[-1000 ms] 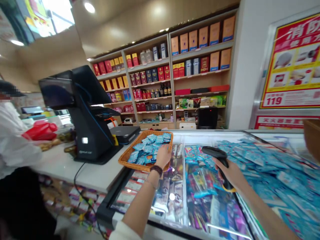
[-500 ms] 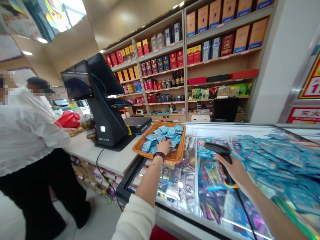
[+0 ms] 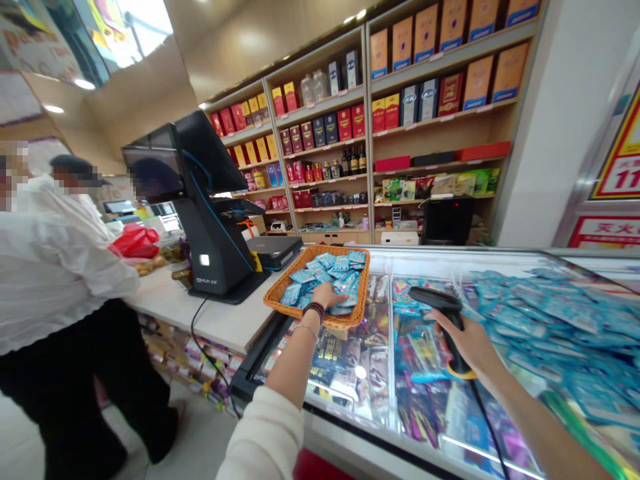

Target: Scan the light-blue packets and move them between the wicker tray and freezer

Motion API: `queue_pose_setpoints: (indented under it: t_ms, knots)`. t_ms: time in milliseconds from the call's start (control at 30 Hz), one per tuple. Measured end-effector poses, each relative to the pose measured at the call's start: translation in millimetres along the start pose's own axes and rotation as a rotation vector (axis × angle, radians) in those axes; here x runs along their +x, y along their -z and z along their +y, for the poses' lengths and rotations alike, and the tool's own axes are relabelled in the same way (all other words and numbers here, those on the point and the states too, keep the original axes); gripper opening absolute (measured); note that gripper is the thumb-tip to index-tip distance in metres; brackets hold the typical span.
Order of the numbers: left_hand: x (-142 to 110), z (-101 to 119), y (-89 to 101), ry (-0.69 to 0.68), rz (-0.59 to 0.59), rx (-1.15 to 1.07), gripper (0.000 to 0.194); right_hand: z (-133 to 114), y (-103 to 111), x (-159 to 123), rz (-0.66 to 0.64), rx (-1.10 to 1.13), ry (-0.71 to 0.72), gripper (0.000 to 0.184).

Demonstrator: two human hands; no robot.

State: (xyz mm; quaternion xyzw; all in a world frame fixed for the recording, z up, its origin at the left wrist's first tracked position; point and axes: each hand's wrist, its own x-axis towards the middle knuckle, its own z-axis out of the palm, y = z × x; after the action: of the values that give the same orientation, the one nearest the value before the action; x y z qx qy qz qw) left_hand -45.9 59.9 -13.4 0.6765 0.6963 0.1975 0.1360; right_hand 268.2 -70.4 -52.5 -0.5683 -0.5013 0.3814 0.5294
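Beside the checkout counter (image 3: 240, 323): our wicker basket (image 3: 361, 300) rests near where the counter meets the glass-topped display chest (image 3: 330, 433); it holds a loose layer of small blue sachets (image 3: 300, 275).
Left hand in the basket: our left hand (image 3: 327, 293) is down among the sachets, fingers bent and slightly parted; the fingertips are hidden, so we cannot tell whether they have hold of one.
Right hand on the scanner: our right hand (image 3: 470, 340) is wrapped firmly around the grip of a handheld barcode scanner (image 3: 439, 299), whose cable (image 3: 485, 420) hangs below.
From hand to sachets: the left hand is the nearer by far, with sachets under it, to its left and beyond it; they lie every which way, sharing no long axis.
From scanner to basket: the basket is to the scanner's left, apart from it; we see the scanner's head pointing that way, its handle slanting down to the right.
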Motion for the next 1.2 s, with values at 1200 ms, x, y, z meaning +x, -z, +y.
queue_pose_setpoints:
  t_ms: [1200]
  knots:
    - [-33.8,102.5,-127.4,-0.133,0.171,-1.161,0.047,-9.2,19.0,-18.8,-0.042,-0.133,0.101,0.045]
